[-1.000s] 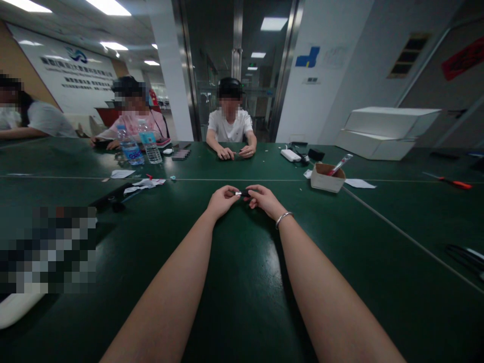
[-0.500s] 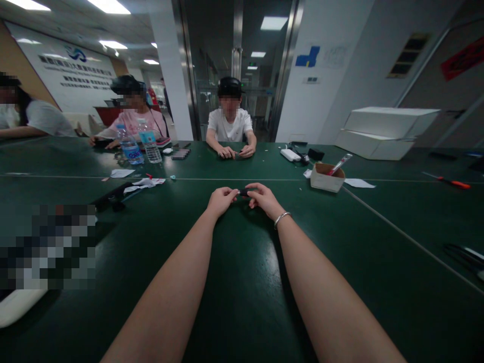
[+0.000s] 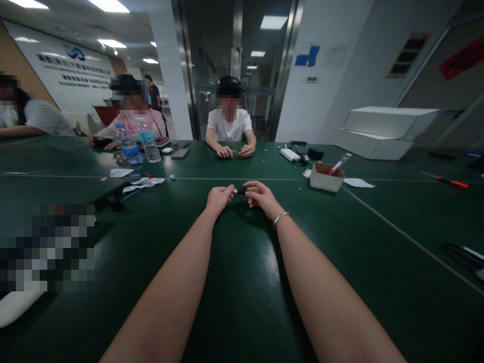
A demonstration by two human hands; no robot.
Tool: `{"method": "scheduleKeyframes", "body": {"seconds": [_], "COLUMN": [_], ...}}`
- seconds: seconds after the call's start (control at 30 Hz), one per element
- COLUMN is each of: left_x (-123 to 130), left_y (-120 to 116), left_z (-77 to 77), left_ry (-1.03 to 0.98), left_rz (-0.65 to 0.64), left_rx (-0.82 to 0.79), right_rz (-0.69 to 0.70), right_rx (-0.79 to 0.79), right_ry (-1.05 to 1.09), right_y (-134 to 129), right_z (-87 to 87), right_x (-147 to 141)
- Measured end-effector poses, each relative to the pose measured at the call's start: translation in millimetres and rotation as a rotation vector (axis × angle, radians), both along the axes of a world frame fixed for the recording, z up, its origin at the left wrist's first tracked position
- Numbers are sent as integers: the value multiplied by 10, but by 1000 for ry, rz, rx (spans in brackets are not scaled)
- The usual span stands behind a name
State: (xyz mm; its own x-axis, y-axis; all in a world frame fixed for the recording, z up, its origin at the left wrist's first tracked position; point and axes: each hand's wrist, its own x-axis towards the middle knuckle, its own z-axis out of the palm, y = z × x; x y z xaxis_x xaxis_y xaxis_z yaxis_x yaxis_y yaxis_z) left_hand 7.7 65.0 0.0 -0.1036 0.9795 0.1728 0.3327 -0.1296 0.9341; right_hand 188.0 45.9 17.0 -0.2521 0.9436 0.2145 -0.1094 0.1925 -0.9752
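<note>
1. Small dark part [image 3: 241,190] with a silvery end sits between my two hands over the green table [image 3: 242,282], well in from every edge. I see my left hand [image 3: 218,197] pinching its left end and my right hand [image 3: 261,197] closed on its right end; a bracelet [image 3: 281,218] circles that wrist.
2. Bare green table lies all around my forearms, with a seam line running across just beyond the hands.
3. Cardboard box [image 3: 327,177] stands to the right beyond the seam, a red-and-white stick [image 3: 340,164] leaning out of it. Two water bottles [image 3: 138,144] stand far left, near a seated person.
4. Against half a second ago, I see the silvery end showing again between my fingertips; it was covered then. Hands sit in about the same spot.
</note>
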Motion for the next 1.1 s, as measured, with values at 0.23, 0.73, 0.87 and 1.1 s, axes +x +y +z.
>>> {"method": "scheduleKeyframes", "body": {"seconds": [0.23,0.73,0.87,1.1], "left_x": [-2,-4,-14,6], "left_y": [-11,-56,-34,-60], "left_z": [24,-7,-25,12], "left_ry": [-14,25,26,74], "left_rz": [18,-79,-80,-45], "left_rx": [-11,14,25,-10], "right_rz": [29,-1,-17,55], "right_rx": [2,-84,-96,-43], "right_ry": [11,-19,-113,13], "right_y": [-8,31,40,51], "right_z": [8,12,7,-19], "right_x": [11,-3,-22,20]}}
